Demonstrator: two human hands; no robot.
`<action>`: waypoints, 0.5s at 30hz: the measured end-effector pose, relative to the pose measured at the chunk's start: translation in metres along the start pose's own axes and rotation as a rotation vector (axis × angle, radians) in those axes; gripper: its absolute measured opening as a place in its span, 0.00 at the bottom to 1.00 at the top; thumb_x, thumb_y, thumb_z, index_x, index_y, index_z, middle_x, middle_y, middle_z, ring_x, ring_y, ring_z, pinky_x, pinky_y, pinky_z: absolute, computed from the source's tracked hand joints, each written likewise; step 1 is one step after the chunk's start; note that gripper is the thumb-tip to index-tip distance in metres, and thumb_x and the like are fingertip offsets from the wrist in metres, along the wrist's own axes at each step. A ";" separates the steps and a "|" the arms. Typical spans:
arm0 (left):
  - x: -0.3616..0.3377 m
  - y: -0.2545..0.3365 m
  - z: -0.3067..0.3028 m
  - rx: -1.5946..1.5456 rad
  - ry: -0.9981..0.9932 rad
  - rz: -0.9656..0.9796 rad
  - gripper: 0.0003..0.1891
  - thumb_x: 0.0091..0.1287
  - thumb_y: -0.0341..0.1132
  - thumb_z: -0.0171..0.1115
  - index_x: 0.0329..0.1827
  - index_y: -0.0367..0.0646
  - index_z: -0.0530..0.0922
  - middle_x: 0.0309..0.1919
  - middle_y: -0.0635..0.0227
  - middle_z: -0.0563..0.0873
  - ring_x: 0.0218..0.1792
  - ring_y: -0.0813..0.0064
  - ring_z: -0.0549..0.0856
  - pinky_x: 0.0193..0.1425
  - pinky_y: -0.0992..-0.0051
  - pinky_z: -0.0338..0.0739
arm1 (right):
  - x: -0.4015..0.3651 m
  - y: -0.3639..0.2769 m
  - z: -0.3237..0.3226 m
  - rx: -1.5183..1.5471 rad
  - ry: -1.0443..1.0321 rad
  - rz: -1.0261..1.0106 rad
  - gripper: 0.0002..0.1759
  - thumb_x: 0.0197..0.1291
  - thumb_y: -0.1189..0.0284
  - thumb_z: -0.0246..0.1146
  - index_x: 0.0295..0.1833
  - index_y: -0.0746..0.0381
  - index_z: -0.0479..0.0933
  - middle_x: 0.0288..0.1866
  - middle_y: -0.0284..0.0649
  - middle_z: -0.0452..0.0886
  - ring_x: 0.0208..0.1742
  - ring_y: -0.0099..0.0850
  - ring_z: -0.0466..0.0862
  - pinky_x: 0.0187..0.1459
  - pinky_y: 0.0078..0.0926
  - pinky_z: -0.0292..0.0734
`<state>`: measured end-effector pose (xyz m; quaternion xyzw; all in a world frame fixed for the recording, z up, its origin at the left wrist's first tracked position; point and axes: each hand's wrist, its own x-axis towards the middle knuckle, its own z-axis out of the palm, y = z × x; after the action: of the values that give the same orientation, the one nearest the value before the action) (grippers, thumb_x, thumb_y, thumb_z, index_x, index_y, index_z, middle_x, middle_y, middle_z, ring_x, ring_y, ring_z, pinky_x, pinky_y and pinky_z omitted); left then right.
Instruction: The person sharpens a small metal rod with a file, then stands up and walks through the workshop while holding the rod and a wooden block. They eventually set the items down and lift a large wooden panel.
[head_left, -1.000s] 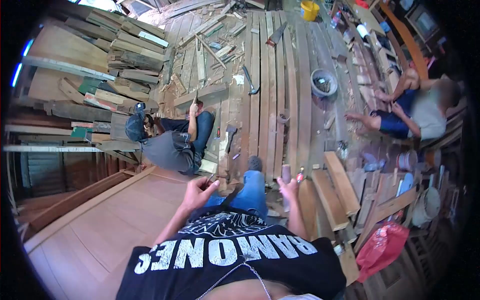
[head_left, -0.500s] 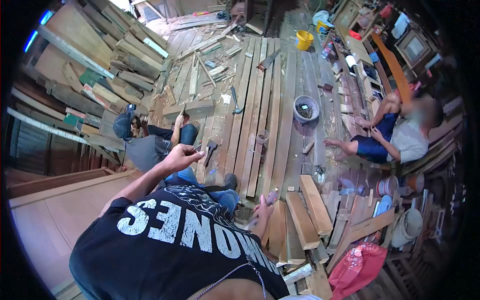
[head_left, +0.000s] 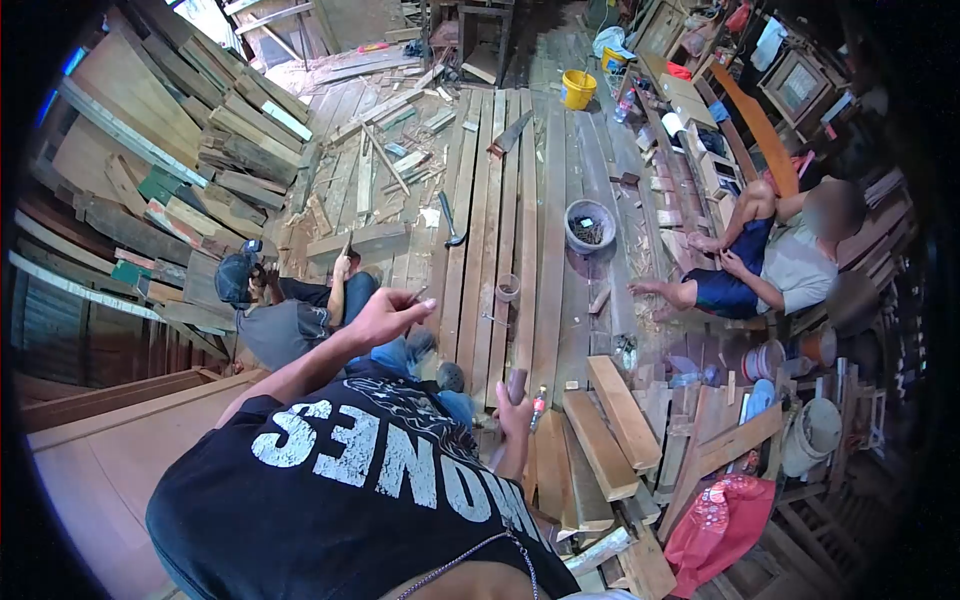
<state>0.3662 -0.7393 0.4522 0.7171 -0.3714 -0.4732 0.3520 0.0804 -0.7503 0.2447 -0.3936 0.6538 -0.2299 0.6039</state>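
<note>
Out in front, my left hand [head_left: 385, 318] has its thumb and fingers pinched round a small thin thing [head_left: 419, 293], too small to name. My right hand [head_left: 514, 418] is wrapped round a brown wooden handle [head_left: 517, 384] pointing up; the rest of that tool is hidden. A small object with a red label [head_left: 538, 406] is just right of this hand. On the long planks [head_left: 488, 200] beyond are a claw hammer [head_left: 450, 220], a hand saw [head_left: 510, 135] and a small clear cup [head_left: 508, 288].
One person [head_left: 285, 325] crouches at the left, near a thick wood block [head_left: 370, 240]. Another person [head_left: 790, 260] sits at the right. A bucket of small dark pieces [head_left: 590, 227], a yellow bucket [head_left: 578, 90], stacked beams [head_left: 600, 440] and a red bag [head_left: 720, 530] stand around.
My left hand has moved right and now covers the spot where a dark tool lay. The handle in my right hand has turned more upright. The view has shifted slightly.
</note>
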 end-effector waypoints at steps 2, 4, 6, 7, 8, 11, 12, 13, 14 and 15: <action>0.013 0.001 0.005 -0.037 -0.068 0.105 0.21 0.67 0.50 0.64 0.28 0.38 0.82 0.19 0.79 0.77 0.22 0.89 0.70 0.24 0.82 0.63 | -0.009 -0.047 0.004 -0.113 -0.103 -0.208 0.23 0.54 0.55 0.72 0.42 0.66 0.80 0.21 0.35 0.79 0.20 0.24 0.80 0.23 0.25 0.74; 0.012 0.025 0.003 -0.093 -0.151 0.110 0.20 0.69 0.48 0.64 0.29 0.37 0.82 0.20 0.78 0.78 0.23 0.89 0.72 0.26 0.81 0.65 | -0.016 -0.090 0.011 -0.078 -0.181 -0.303 0.21 0.56 0.57 0.71 0.40 0.65 0.80 0.21 0.35 0.79 0.19 0.23 0.79 0.23 0.23 0.73; 0.016 0.032 -0.005 -0.123 -0.208 0.137 0.19 0.69 0.47 0.63 0.29 0.37 0.81 0.21 0.78 0.78 0.24 0.89 0.71 0.26 0.81 0.64 | -0.024 -0.134 0.020 -0.087 -0.233 -0.456 0.18 0.58 0.59 0.69 0.38 0.65 0.79 0.21 0.35 0.79 0.19 0.22 0.79 0.23 0.23 0.72; 0.020 0.030 -0.011 -0.130 -0.207 0.128 0.19 0.69 0.47 0.63 0.29 0.37 0.81 0.21 0.78 0.78 0.24 0.89 0.71 0.26 0.81 0.64 | -0.020 -0.143 0.025 -0.068 -0.257 -0.471 0.16 0.60 0.61 0.69 0.38 0.65 0.79 0.21 0.34 0.79 0.19 0.21 0.78 0.22 0.22 0.72; 0.024 0.027 -0.015 -0.133 -0.175 0.155 0.19 0.69 0.46 0.63 0.27 0.38 0.80 0.19 0.81 0.74 0.22 0.90 0.68 0.24 0.81 0.60 | -0.018 -0.153 0.031 -0.079 -0.262 -0.461 0.16 0.60 0.61 0.69 0.38 0.65 0.79 0.21 0.34 0.79 0.19 0.21 0.78 0.22 0.22 0.72; 0.040 0.024 -0.029 -0.158 -0.099 0.101 0.19 0.69 0.46 0.63 0.26 0.40 0.79 0.17 0.83 0.71 0.19 0.91 0.66 0.22 0.81 0.57 | -0.008 -0.172 0.039 -0.007 -0.356 -0.377 0.16 0.58 0.63 0.70 0.41 0.65 0.78 0.23 0.33 0.78 0.18 0.21 0.77 0.22 0.20 0.71; 0.050 0.021 -0.036 -0.143 -0.074 0.076 0.19 0.69 0.46 0.63 0.27 0.40 0.80 0.17 0.83 0.72 0.19 0.91 0.66 0.22 0.82 0.57 | 0.000 -0.174 0.041 -0.017 -0.356 -0.373 0.16 0.58 0.63 0.70 0.41 0.65 0.78 0.23 0.33 0.78 0.18 0.21 0.77 0.22 0.20 0.71; 0.062 0.019 -0.041 -0.151 -0.073 0.074 0.19 0.69 0.46 0.63 0.27 0.40 0.80 0.17 0.83 0.72 0.19 0.91 0.66 0.22 0.82 0.57 | 0.008 -0.175 0.042 -0.053 -0.350 -0.358 0.16 0.58 0.63 0.70 0.41 0.65 0.78 0.23 0.33 0.78 0.18 0.21 0.77 0.22 0.20 0.71; 0.075 0.016 -0.046 -0.175 -0.074 0.058 0.19 0.69 0.46 0.63 0.27 0.39 0.80 0.17 0.82 0.72 0.19 0.91 0.66 0.22 0.82 0.58 | 0.018 -0.177 0.043 -0.086 -0.344 -0.344 0.16 0.58 0.63 0.70 0.41 0.65 0.78 0.23 0.33 0.78 0.18 0.20 0.77 0.22 0.20 0.71; 0.089 0.014 -0.052 -0.194 -0.077 0.042 0.19 0.69 0.46 0.63 0.27 0.39 0.80 0.17 0.82 0.73 0.19 0.91 0.67 0.22 0.82 0.59 | 0.027 -0.181 0.046 -0.096 -0.331 -0.308 0.16 0.58 0.62 0.70 0.40 0.65 0.78 0.23 0.33 0.78 0.18 0.21 0.77 0.22 0.21 0.71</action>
<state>0.4372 -0.8149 0.4425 0.6529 -0.3520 -0.5266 0.4153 0.1687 -0.8693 0.3611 -0.5496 0.4882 -0.2201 0.6412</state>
